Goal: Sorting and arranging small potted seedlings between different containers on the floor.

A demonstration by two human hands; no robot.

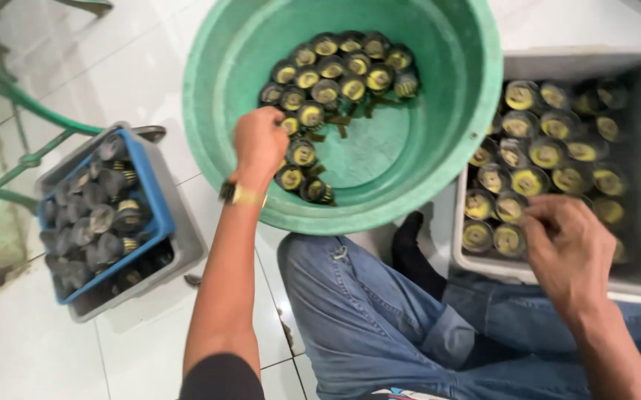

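Basin (453, 111): mint green inside and out, holding small round parts (325, 70) with dark grey-black rims and dull yellow centres; the same dark-and-yellow colouring shows on the parts (528, 159) in the pale grey tub (635, 285). Crate (154, 185): bright blue, set inside a light grey bin (187, 252), its contents (87, 215) mostly dark grey with little yellow showing. Floor (31, 348): white tiles with thin dark joints; jeans (365, 311) mid-blue denim, sleeve (220, 378) black, wrist band (242, 195) gold and black.
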